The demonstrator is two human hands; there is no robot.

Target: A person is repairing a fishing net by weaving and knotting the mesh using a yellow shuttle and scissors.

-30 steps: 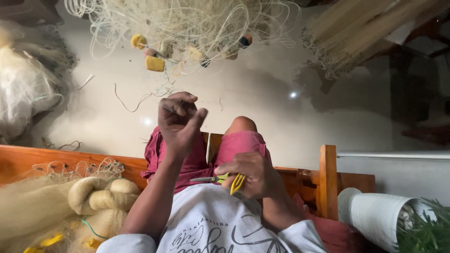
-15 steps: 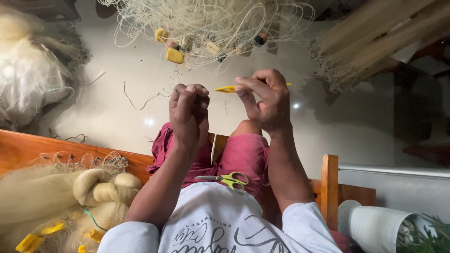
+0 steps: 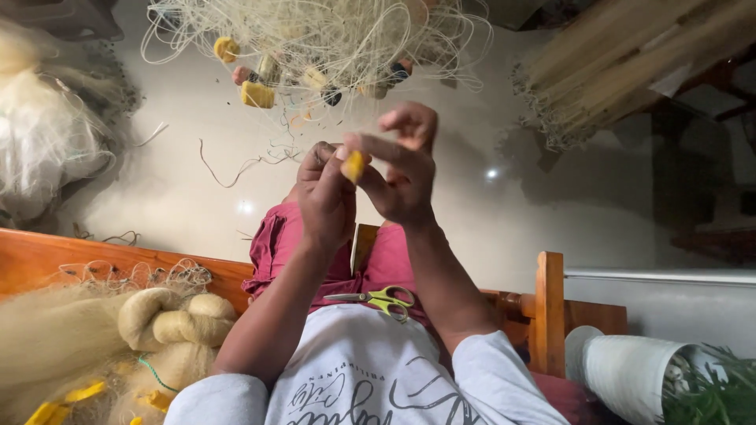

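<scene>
Head view: nearest, yellow-handled scissors (image 3: 383,300) lie loose on the person's lap, just below the raised hands. To the left of the scissors, a bundled roll of pale fishing net (image 3: 169,315) rests on the wooden bench (image 3: 47,253). Above the scissors, the left hand (image 3: 324,197) is curled shut, though what it pinches is hidden. The right hand (image 3: 398,169), touching it, has its grip narrowed on a small yellow netting needle (image 3: 354,166). Farther up from the scissors, on the floor, lies a tangled net with yellow floats (image 3: 331,47). Likely risks: a shift of the legs could drop the unsecured scissors, and the fine line could snag or slip where the hands crowd together.
</scene>
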